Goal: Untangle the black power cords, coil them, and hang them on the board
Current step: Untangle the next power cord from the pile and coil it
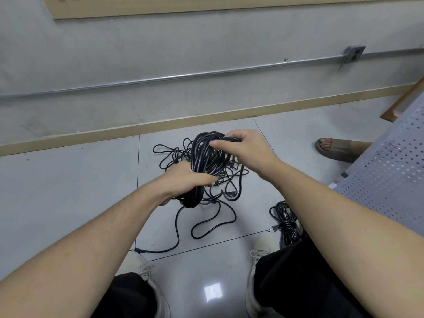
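The task looks partly done. The left hand (pixel 188 177) grips a thick coil of black cord (pixel 205 157) held above the floor, while the right hand (pixel 243 148) pinches a strand at the coil's far top, seemingly laying on another loop. Loose tangled cords (pixel 206 216) trail on the tiled floor (pixel 68 180) beneath. One finished bundle (pixel 286 221) lies near the person's right shoe. Nothing can be seen hanging on the perforated board (pixel 390 168) at right.
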